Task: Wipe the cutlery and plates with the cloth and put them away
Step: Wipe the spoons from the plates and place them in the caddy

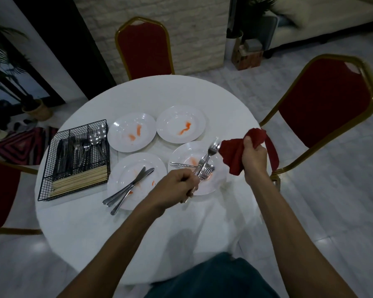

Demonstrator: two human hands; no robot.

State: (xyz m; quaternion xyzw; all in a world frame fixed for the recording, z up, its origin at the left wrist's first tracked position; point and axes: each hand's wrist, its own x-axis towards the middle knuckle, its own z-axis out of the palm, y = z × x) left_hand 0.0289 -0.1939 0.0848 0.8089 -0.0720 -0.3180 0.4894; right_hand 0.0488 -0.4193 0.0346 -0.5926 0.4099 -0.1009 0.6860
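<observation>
Head view, read left to right. At far left on the round white tabletop stands a black wire-mesh cutlery caddy. Its compartments hold steel cutlery, and a bundle of pale wooden chopsticks lies along its near side.

Just beside it, four white round plates sit in two rows. The far-left plate and far-right plate each bear orange-red smears. The near-left plate is smeared too and carries three steel table knives, handles overhanging its near rim. The near-right plate shows a smear, and a single steel utensil lies flat across it.

Over that plate my left hand has its fingers clamped round the handles of a bunch of steel forks, tines raised toward the right; I cannot count them. Near the tabletop's right edge my right hand has its fingers closed on a crumpled red cloth. The cloth's free end hangs close to the uppermost tines; whether it touches them I cannot tell.

I judge the task to be at an early stage. The forks are at the wiping step, while the table knives and all four plates look unwiped. Nothing is put away as far as I can tell, beyond what the caddy already holds. I can read no brand, label or writing anywhere
</observation>
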